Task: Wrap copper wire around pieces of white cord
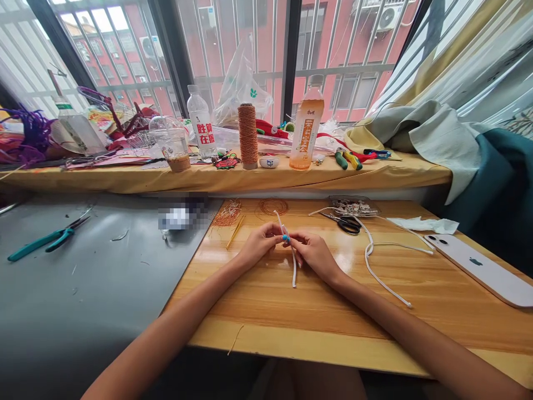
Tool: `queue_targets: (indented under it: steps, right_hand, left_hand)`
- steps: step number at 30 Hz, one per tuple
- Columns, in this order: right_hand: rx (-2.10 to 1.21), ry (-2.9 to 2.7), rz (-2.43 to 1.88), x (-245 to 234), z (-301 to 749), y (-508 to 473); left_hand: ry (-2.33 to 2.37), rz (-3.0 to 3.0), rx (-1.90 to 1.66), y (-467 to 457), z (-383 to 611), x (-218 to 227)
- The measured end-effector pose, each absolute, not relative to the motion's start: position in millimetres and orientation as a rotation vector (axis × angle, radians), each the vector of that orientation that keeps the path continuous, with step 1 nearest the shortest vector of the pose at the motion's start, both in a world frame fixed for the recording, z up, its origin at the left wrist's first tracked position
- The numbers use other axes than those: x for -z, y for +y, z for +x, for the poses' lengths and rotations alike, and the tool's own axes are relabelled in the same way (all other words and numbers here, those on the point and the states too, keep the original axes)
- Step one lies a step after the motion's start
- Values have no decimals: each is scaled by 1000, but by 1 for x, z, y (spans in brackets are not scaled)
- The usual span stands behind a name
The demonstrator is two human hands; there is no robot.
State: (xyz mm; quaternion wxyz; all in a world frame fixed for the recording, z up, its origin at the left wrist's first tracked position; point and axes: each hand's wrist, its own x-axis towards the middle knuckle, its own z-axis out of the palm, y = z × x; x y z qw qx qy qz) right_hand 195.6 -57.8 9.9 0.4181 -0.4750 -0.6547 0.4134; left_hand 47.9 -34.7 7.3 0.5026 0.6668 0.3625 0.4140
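Note:
Both my hands meet over the middle of the wooden table. My left hand and my right hand are closed in pinches on a short white cord, with a small blue bit between the fingertips. One end of the cord sticks up past my fingers; the other hangs down toward me onto the wood. A longer white cord lies loose to the right of my right hand.
Black-handled scissors and a tray of small parts lie behind my right hand. A white phone sits at the right edge. Copper thread coils lie ahead. Teal pliers rest on the grey surface left. Bottles and a thread spool crowd the sill.

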Motion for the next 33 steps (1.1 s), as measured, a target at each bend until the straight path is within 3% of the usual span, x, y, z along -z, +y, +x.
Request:
queue_targets:
  steps: [14,22,29,33]
  right_hand:
    - [-1123,-1698,-1147,-7,195,-53]
    - [-1143,-1846,-1141,-10,193,-55]
    - [-616,-2062,-1174,-12,187,-59]
    - [-519,-2106,-1194,-12,185,-59]
  left_hand:
    - [887,1456,-1223,-34,50,-6]
    - [989,1388,-1163,-31,48,-4]
    - [991,1355,-1141,-29,50,-2]
    - [1032,1331,-1150,-31,50,-4]
